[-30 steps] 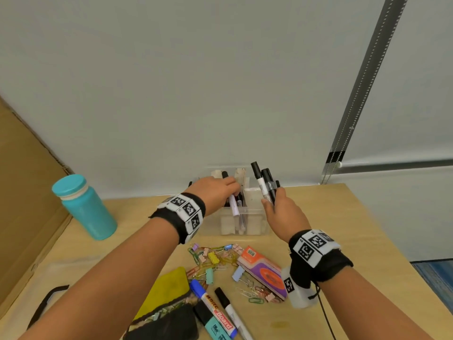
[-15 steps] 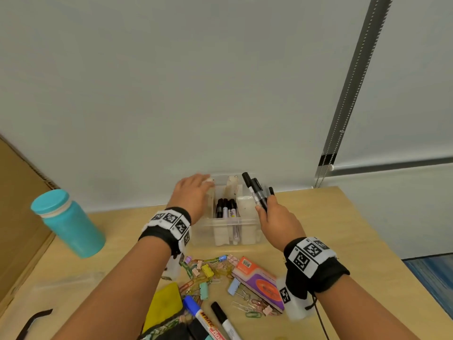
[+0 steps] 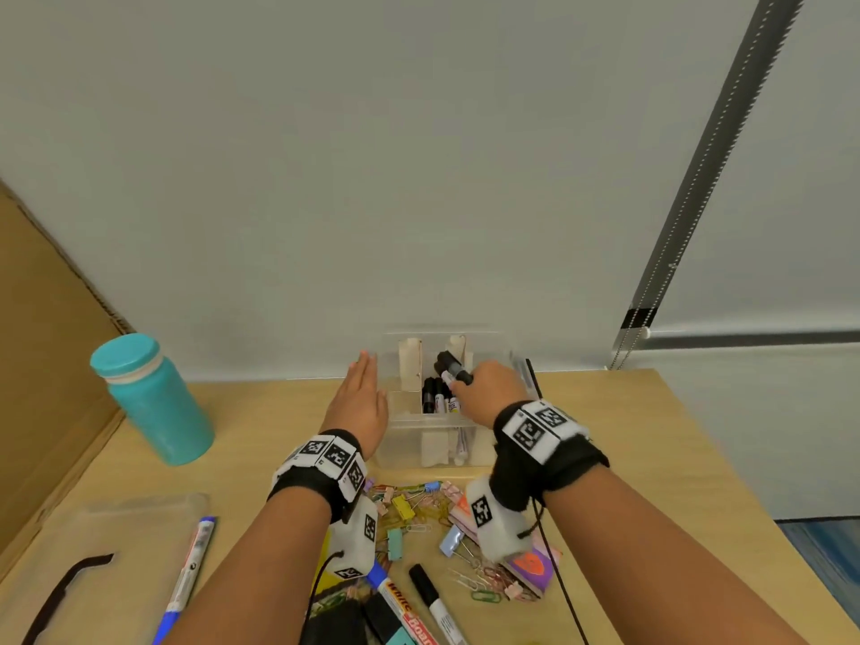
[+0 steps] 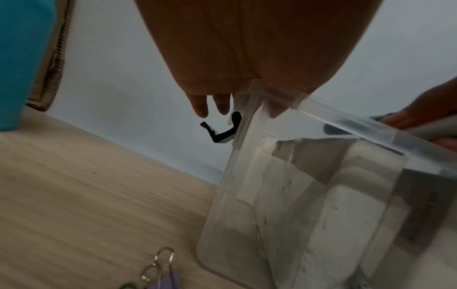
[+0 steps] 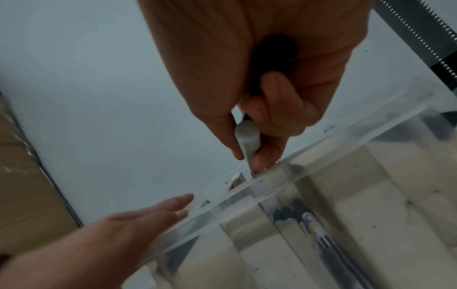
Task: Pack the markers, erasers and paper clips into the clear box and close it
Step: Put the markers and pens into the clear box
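Observation:
The clear box [image 3: 395, 439] stands open at the table's back, with white dividers and several black-capped markers [image 3: 435, 398] lying in its middle slot. My right hand [image 3: 484, 388] grips a small bunch of markers [image 3: 451, 367] over that slot; the right wrist view shows its fingers curled round a grey barrel [image 5: 247, 140]. Flat against the box's left wall lies my left hand [image 3: 360, 393], fingers straight, and the left wrist view shows its fingertips [image 4: 200, 109] past the box rim [image 4: 346, 125]. Coloured binder clips and paper clips [image 3: 409, 505] lie in front of the box, beside an orange eraser [image 3: 530, 563].
A teal bottle [image 3: 153, 398] stands at the left by a cardboard panel [image 3: 42, 365]. The clear lid [image 3: 116, 551] with a black latch lies front left, a blue marker [image 3: 191, 570] on it. More markers [image 3: 433, 602] and a yellow-black pouch [image 3: 339, 612] lie near the front edge.
My right hand moved left and down, bringing its markers over the box's middle slot. My left hand left the slot, went to the box's left side and straightened flat.

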